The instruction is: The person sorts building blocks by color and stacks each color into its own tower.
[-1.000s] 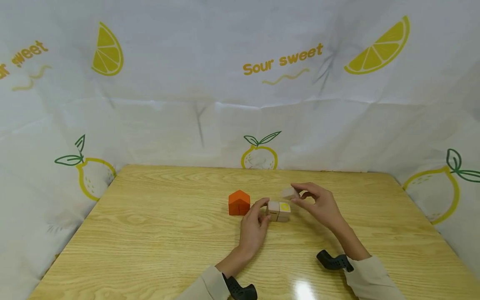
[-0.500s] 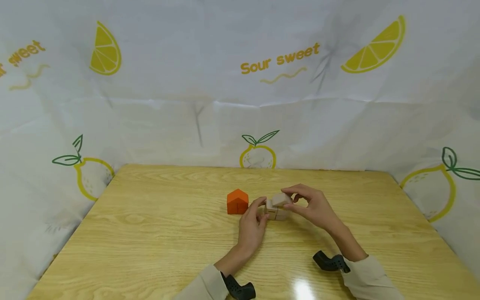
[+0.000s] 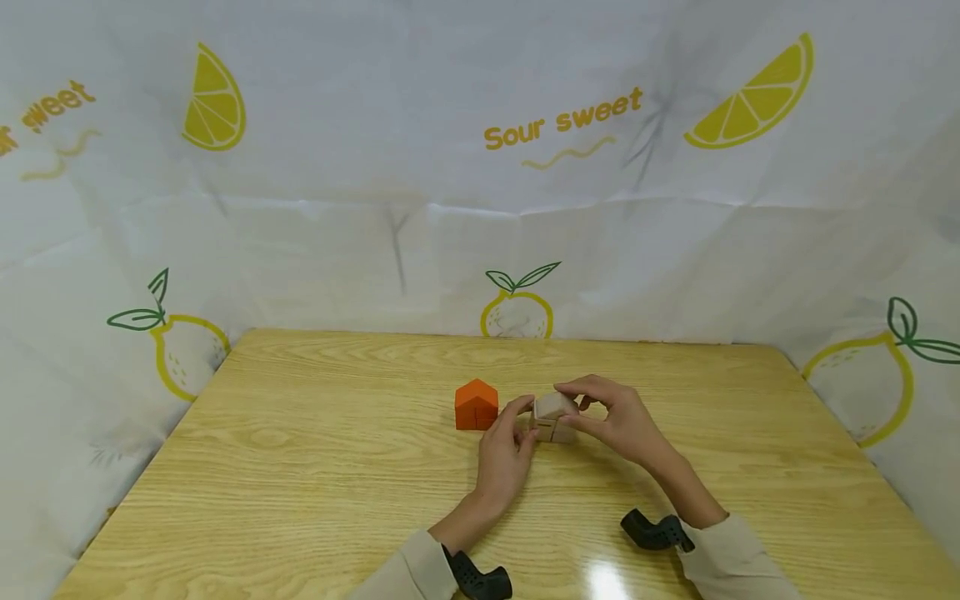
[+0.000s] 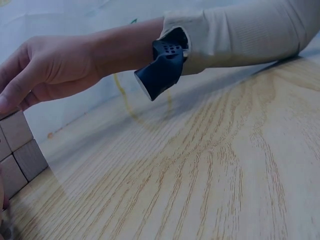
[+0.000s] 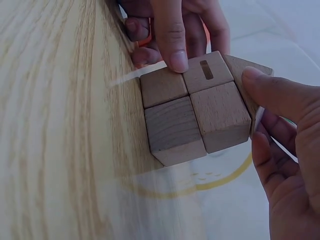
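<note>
In the head view several plain wooden cubes point(image 3: 547, 432) stand stacked together, with a wooden triangular-prism block point(image 3: 555, 406) on top like a roof. My left hand point(image 3: 504, 454) grips the stack from its left side; its thumb lies against the small cubes point(image 5: 172, 120) in the right wrist view. My right hand point(image 3: 624, 425) pinches the triangular block point(image 5: 237, 70) between thumb and fingers. One cube face bears a short dark slot. The left wrist view shows only the side of the cubes point(image 4: 31, 159), below the right hand's fingers point(image 4: 15, 90).
An orange house-shaped set of blocks point(image 3: 476, 406) stands just left of the left hand. The wood-grain table point(image 3: 300, 467) reaches back to a white curtain point(image 3: 360, 250) with lemon prints. Black wrist devices point(image 3: 656, 531) sit at both cuffs.
My right hand has moved left and brought the triangular block from behind the stack onto the top of the cubes. The left hand keeps its grip on the stack.
</note>
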Action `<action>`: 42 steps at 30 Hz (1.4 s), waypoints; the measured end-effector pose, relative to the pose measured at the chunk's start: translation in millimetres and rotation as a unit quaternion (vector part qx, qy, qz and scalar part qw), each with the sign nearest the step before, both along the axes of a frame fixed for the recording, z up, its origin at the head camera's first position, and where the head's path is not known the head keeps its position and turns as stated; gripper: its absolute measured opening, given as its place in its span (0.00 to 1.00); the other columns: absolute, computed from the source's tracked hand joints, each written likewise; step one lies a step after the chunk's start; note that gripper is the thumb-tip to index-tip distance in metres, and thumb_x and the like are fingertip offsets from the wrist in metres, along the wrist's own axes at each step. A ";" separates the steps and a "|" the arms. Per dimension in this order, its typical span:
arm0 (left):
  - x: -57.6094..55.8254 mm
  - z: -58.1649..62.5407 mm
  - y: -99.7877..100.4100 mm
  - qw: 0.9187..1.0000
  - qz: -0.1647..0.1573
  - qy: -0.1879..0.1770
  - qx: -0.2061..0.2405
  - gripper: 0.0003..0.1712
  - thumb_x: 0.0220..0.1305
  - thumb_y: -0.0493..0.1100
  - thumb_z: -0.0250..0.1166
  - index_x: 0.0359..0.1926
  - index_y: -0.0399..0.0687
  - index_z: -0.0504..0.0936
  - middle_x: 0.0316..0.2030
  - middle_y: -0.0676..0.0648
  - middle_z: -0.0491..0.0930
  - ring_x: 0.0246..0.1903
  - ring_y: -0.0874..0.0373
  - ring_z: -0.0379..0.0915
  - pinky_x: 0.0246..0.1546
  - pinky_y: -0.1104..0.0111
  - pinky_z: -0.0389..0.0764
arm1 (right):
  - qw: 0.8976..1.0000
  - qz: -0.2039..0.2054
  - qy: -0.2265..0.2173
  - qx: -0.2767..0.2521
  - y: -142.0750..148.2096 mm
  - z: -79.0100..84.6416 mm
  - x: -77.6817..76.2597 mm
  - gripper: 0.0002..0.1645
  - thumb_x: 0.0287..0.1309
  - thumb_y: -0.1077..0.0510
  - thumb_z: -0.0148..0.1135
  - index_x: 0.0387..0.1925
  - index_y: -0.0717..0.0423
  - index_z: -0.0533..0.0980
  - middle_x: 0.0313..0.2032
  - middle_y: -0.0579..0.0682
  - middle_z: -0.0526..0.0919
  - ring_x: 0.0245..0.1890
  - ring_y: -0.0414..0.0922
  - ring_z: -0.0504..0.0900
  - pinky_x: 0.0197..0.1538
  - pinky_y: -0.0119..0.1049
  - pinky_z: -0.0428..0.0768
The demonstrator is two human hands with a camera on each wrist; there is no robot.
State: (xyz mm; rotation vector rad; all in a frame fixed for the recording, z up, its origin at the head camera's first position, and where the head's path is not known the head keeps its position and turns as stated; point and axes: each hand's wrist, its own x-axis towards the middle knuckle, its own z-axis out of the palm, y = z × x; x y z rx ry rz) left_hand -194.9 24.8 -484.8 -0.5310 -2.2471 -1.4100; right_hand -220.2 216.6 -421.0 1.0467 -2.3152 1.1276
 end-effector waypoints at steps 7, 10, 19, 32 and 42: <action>0.2 0.8 1.6 1.000 0.002 0.006 -0.003 0.26 0.60 0.31 0.66 0.59 0.44 0.73 0.50 0.47 0.79 0.20 0.67 0.64 0.21 0.76 0.67 | 1.000 -0.007 -0.001 -0.001 -9.6 19.2 14.3 0.24 0.42 0.74 0.72 0.46 0.67 0.80 0.40 0.58 0.83 0.33 0.47 0.79 0.36 0.32 0.77; -0.2 0.5 1.9 1.000 0.001 0.008 0.000 0.26 0.59 0.31 0.66 0.59 0.44 0.73 0.50 0.47 0.79 0.20 0.67 0.64 0.21 0.76 0.67 | 1.000 -0.009 -0.001 -0.001 -10.0 19.9 14.9 0.25 0.41 0.74 0.72 0.46 0.67 0.80 0.40 0.58 0.83 0.32 0.47 0.79 0.36 0.32 0.77; -1.7 -1.5 2.0 1.000 0.000 0.014 0.002 0.26 0.59 0.31 0.66 0.58 0.44 0.73 0.50 0.47 0.79 0.20 0.67 0.64 0.21 0.77 0.67 | 1.000 -0.008 -0.004 -0.001 -9.8 18.9 14.4 0.24 0.42 0.73 0.72 0.47 0.67 0.80 0.41 0.57 0.83 0.33 0.47 0.79 0.35 0.35 0.78; -1.1 0.1 1.7 1.000 -0.003 0.004 0.001 0.26 0.60 0.31 0.66 0.59 0.44 0.72 0.50 0.47 0.79 0.20 0.66 0.64 0.21 0.76 0.67 | 1.000 -0.005 -0.002 -0.002 -11.1 19.9 14.4 0.24 0.42 0.74 0.72 0.46 0.68 0.80 0.41 0.59 0.83 0.32 0.48 0.79 0.34 0.41 0.79; -1.0 0.1 2.5 1.000 -0.001 0.004 -0.002 0.26 0.60 0.31 0.66 0.59 0.44 0.72 0.50 0.46 0.79 0.20 0.67 0.64 0.20 0.77 0.67 | 1.000 -0.006 0.005 -0.001 -10.2 16.8 12.8 0.24 0.41 0.74 0.73 0.46 0.67 0.80 0.41 0.58 0.83 0.32 0.47 0.79 0.34 0.38 0.78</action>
